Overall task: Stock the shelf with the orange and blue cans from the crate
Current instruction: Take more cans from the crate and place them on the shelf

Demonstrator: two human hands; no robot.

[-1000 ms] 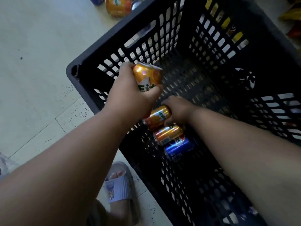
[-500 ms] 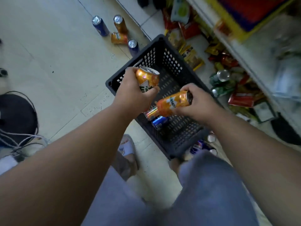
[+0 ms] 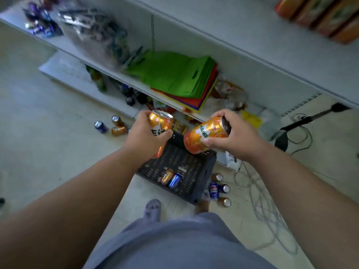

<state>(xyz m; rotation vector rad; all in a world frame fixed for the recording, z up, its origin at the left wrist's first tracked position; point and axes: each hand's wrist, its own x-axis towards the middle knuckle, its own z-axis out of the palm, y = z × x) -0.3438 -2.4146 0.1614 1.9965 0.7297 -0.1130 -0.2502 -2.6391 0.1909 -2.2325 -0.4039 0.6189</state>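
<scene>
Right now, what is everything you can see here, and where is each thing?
Orange cans in hand: two, orange; one upright in the left hand, one tilted in the right.
Crate: one, black, on the floor below the hands.
Cans in crate: two, one orange, one blue, lying side by side.
Loose cans on floor: three left of the crate, about four right of it, orange and blue.
Bags: a stack, green on top, on the shelf.
Cables: grey tangle, floor right.
Left hand, right hand: each closed round a can.
</scene>
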